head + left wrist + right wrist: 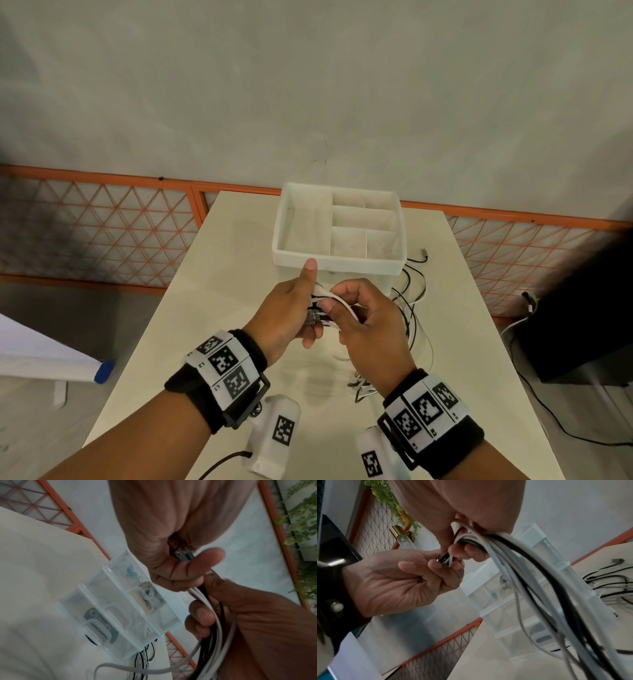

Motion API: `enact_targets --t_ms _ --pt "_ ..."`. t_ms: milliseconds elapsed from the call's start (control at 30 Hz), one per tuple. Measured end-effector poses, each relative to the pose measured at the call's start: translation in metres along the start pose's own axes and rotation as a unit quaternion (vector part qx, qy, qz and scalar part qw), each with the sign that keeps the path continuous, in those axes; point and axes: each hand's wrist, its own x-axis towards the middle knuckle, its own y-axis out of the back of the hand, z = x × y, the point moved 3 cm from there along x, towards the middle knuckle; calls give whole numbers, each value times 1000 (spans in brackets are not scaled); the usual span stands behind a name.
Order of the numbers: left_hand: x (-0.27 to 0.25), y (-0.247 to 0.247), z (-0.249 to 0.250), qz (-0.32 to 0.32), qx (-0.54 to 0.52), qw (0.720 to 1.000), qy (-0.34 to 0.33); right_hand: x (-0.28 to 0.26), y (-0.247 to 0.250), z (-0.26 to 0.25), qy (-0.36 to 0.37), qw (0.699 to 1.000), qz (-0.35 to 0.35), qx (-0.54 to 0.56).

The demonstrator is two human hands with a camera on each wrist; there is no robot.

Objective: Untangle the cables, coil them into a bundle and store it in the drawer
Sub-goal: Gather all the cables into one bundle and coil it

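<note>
While I hold the cables up in front of me, above the table, my left hand pinches the plug ends between finger and thumb, and my other fingers curl in loosely. My right hand is curled round the bunch just beside it, so the white and black strands run through my fist and hang down. I think they are light and very floppy. They bend any way they like, and their smooth skins may slip past each other. So I should hold them near the plugs, where they are all together, and not by one loose strand. The plugs are the only hard bits, and I guess they could catch in the loops. A bit farther off, more of the cables lie spread on the table, still in a mess. Behind my hands stands the drawer box with clear drawers in front; small things show through them, but I cannot tell what. On top sits a white tray with little rooms in it.
</note>
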Motion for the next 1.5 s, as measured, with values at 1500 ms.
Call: enact_targets --t_ms 1500 --pt "9 8 -2 116 7 993 21 -11 -9 -6 177 965 -169 -95"
